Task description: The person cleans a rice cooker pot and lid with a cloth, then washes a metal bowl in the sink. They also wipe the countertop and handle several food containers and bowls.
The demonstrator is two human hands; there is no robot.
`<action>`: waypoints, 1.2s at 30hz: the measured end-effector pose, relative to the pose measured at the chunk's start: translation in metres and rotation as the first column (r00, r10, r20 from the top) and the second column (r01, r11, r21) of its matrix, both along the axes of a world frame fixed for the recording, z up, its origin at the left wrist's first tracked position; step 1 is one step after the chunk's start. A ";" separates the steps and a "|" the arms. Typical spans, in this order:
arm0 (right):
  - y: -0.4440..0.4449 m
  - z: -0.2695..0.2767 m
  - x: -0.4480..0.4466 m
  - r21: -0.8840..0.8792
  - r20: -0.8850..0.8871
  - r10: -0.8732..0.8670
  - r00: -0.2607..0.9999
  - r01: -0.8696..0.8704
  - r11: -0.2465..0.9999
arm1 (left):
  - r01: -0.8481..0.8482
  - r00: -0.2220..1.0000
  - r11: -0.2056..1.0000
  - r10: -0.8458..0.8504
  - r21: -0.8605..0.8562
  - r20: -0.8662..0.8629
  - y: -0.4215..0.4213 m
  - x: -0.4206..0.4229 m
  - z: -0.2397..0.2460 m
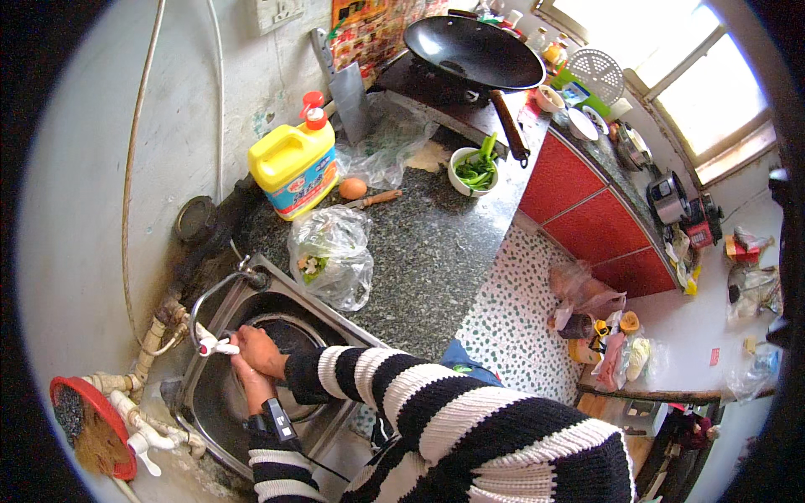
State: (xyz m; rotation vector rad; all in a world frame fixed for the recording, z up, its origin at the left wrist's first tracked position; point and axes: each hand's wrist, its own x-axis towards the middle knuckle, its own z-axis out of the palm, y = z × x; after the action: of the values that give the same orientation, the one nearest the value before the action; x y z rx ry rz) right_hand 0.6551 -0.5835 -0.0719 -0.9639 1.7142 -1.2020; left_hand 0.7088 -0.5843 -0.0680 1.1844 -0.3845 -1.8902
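My right hand [261, 351] lies over my left hand [250, 377] above a stainless steel sink [210, 434]. Both are close under the curved tap [194, 317], beside its white handle [216, 346]. The fingers overlap, so whether anything is between them cannot be seen. A black device [278, 420] is strapped to my left wrist. Inside the sink basin, partly covered by my arms, sits a round metal basin [317, 336]. Beside the sink, a clear plastic bag [343, 276] with green and pale scraps rests on the granite countertop [421, 251].
A yellow detergent jug [277, 154], an egg [352, 188], a small knife [377, 198] and a bowl of cut greens [473, 171] stand on the counter. A cleaver [349, 94] leans at the wall. Behind is a wok [475, 53]. White pipes [135, 415] and a red basin [129, 462] flank the sink.
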 end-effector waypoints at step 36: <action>0.147 0.097 -0.163 -0.046 -0.963 0.201 0.179 -0.845 0.533 | 0.129 0.259 0.752 0.604 -0.647 0.754 0.014 0.017 0.100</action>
State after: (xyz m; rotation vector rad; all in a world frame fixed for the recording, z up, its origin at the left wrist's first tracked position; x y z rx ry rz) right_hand 0.4917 -0.4360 0.0252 -2.8301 1.2666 -0.6139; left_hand 0.7253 -0.5701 0.0320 1.6532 -1.2638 -0.3798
